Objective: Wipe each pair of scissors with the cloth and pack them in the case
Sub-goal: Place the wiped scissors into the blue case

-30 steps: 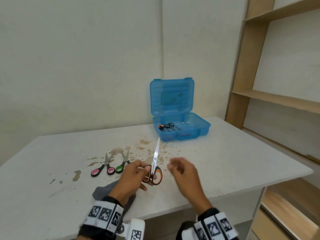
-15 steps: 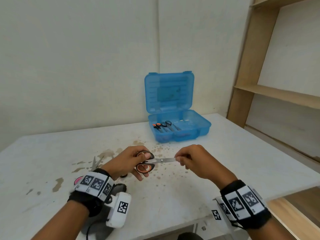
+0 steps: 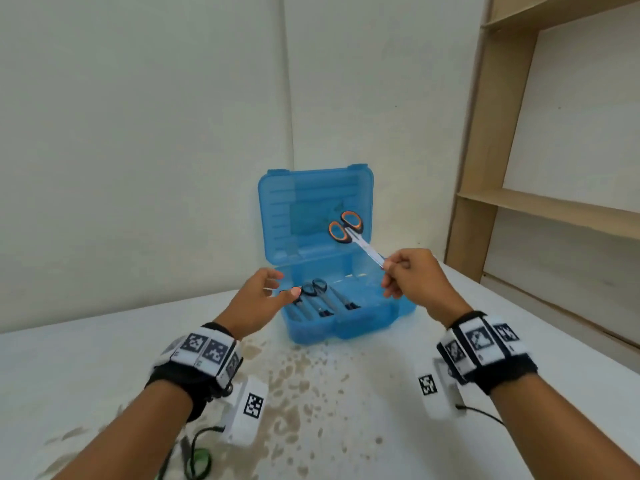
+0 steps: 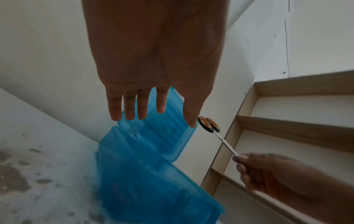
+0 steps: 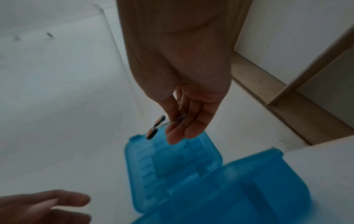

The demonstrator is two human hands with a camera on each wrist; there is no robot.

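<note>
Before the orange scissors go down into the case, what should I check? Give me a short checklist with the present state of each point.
1. Case lid is open: ok, it stands upright.
2. Right hand holds the orange scissors firmly: ok, it pinches the blade tips, handles pointing away.
3. Blades are closed: ok.
4. Free room in the case: ok, the scissors already packed lie at the left, and the right part looks free.
5. Left hand is out of the way: not ok, its open fingers hover at the left edge of the case.
6. Blades wiped clean: cannot tell.
</note>
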